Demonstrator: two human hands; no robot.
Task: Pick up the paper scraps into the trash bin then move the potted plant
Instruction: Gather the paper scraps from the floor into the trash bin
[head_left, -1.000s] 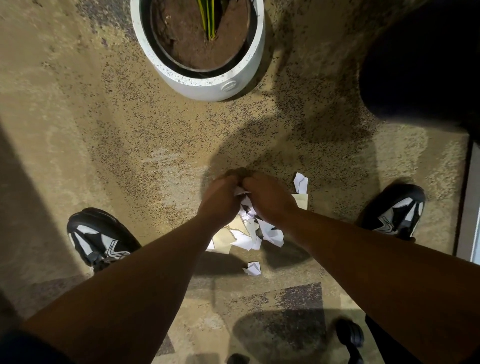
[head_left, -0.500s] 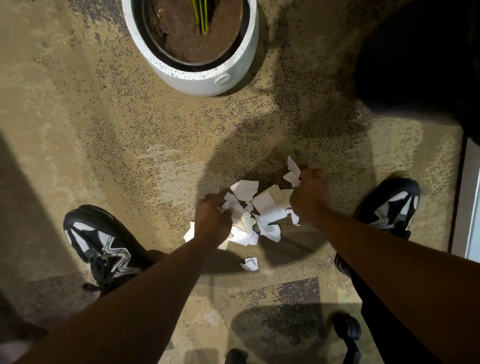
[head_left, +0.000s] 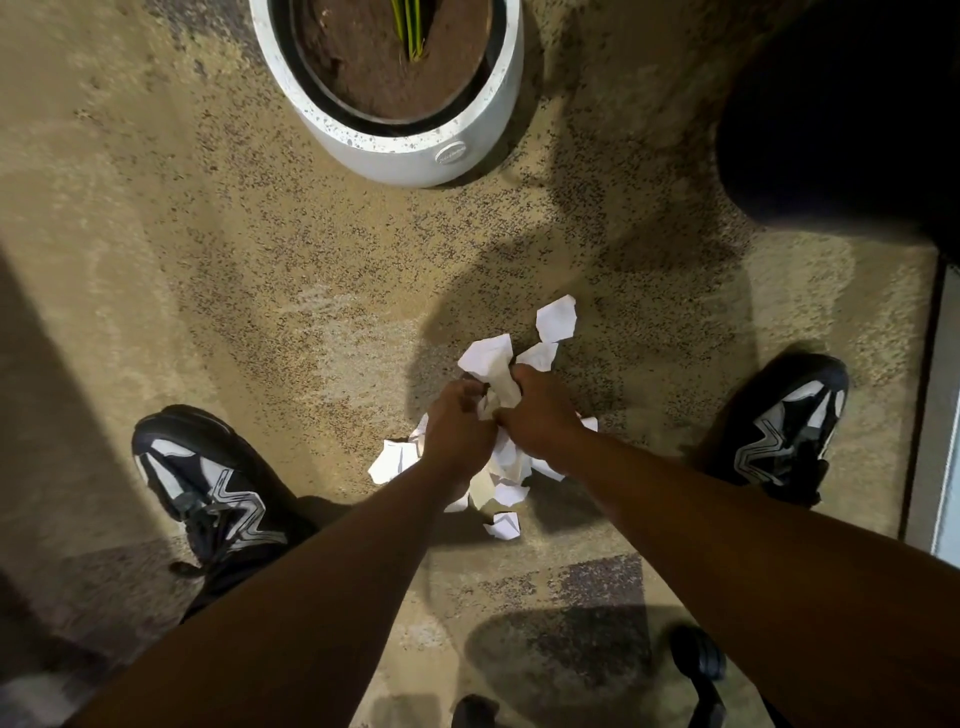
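From up here I look straight down at a speckled tan floor (head_left: 218, 249), with both bare arms reaching out in front of me. My left hand (head_left: 457, 431) and right hand (head_left: 540, 415) sit knuckle to knuckle over the scraps (head_left: 506, 467), a small heap of torn white and cream paper lying on the floor between my two shoes. Both grips are closed on paper: the left hand's fingers curl round a crumpled wad at the middle of the heap, and the right hand's fingers curl into that same wad from the other side, so white paper bulges up between and beyond the knuckles. More pieces stick out round the hands: one flat white piece just past the fingers, one at the left wrist, and a small loose piece on the floor nearer me, apart from the rest. The left shoe (head_left: 208, 488) and right shoe (head_left: 784, 421), black with pale panels, stand well apart on either side of the heap. The plant (head_left: 410, 28) stands farther ahead in a round white speckled pot (head_left: 415, 150), brown soil inside and a few thin green stems cut off by the top edge. A large black shape fills the upper right corner; I cannot tell what it is
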